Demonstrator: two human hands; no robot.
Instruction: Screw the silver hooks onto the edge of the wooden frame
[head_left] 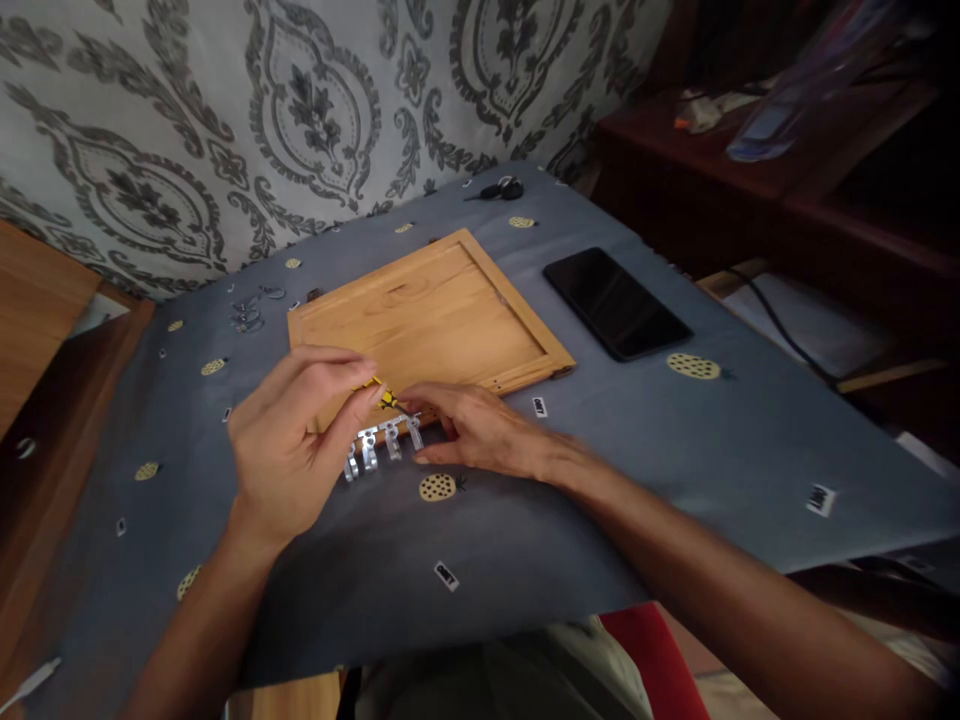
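Observation:
A flat wooden panel [435, 315] with a raised frame lies on the grey-blue patterned cloth [675, 450]. Along its near edge hangs a row of small metal hooks [382, 445]. My left hand [296, 440] hovers over the panel's near left corner, its fingers pinched round a small yellow-handled tool [384, 396]. My right hand [480, 430] rests on the cloth by the panel's near edge, fingers pressed together against the hook strip where the tool's tip meets it.
A black phone [615, 302] lies face up right of the panel. Small metal rings [247, 312] sit at the panel's left, and a dark keyring-like object [501, 188] lies at the far edge. Dark wooden furniture [750, 180] stands to the right. Patterned wall behind.

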